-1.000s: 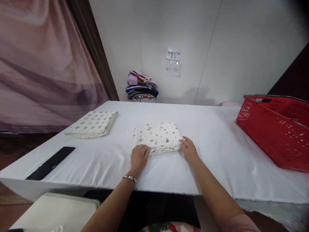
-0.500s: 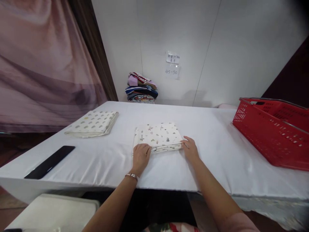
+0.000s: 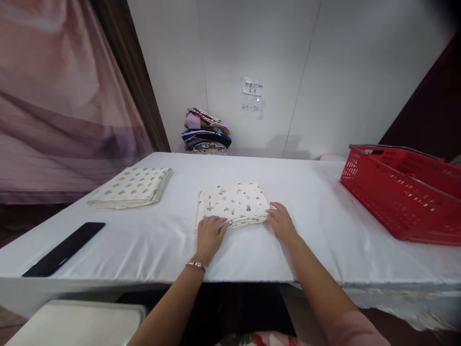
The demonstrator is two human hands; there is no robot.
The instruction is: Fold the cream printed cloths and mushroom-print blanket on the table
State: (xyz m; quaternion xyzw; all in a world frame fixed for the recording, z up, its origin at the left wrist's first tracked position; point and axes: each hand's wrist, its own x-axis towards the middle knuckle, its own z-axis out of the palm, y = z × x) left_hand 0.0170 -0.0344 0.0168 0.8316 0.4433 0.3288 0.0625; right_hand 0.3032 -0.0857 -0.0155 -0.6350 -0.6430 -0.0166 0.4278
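A folded white cloth with small printed motifs lies flat in the middle of the white-covered table. My left hand closes on its near left corner, thumb along the front fold. At the near right corner, my right hand has its fingertips pinched on the layered edge. Farther left on the table rests another folded cloth with grey heart-like shapes and one yellow one; neither hand touches it.
A red basket stands on the right of the table. A black flat object lies at the front left. Behind the table is a stack of folded fabrics. Below the front left edge is a white surface.
The view has shifted slightly, so the basket and wall notes appear farther left. Both hands stay at the near corners of the motif cloth, which looks almost the same.
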